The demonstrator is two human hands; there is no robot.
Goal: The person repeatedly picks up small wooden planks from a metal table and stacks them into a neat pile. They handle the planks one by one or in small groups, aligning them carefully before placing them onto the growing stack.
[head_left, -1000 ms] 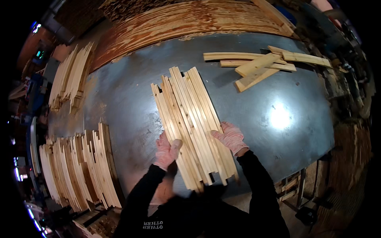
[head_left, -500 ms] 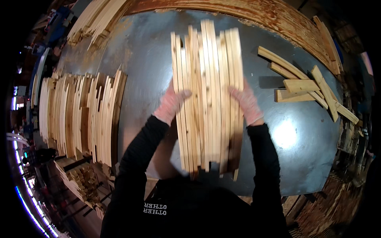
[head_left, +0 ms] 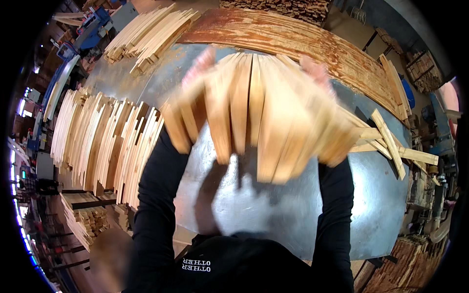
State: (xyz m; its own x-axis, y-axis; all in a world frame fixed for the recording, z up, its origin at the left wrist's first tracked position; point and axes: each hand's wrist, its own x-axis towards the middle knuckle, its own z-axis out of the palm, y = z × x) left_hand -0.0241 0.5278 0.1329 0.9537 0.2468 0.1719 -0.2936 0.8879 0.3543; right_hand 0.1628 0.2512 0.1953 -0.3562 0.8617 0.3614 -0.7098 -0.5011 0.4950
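Observation:
A bundle of pale wooden slats (head_left: 249,112) is raised above the grey metal table (head_left: 229,210), its near ends pointing at me and blurred by motion. My left hand (head_left: 199,67) presses on the bundle's left side, and my right hand (head_left: 317,75) grips the opposite side. Both hands are partly hidden behind the wood and smeared. Left of the bundle, a row of similar slats (head_left: 97,141) lies side by side on the table. To the right is a loose criss-cross heap of curved and short boards (head_left: 386,141).
A worn wooden board (head_left: 293,31) runs along the table's far edge. More slats (head_left: 146,36) lie at the far left. Beneath the row, stacked wood (head_left: 90,219) sits on a rack. A blurred brown rounded shape (head_left: 110,259) shows at lower left. Wood stacks (head_left: 400,266) stand lower right.
My hands have lifted the bundle and moved it away from me. Its near ends have tipped up toward me, and the slats now fan out. The blurred brown shape has come into view.

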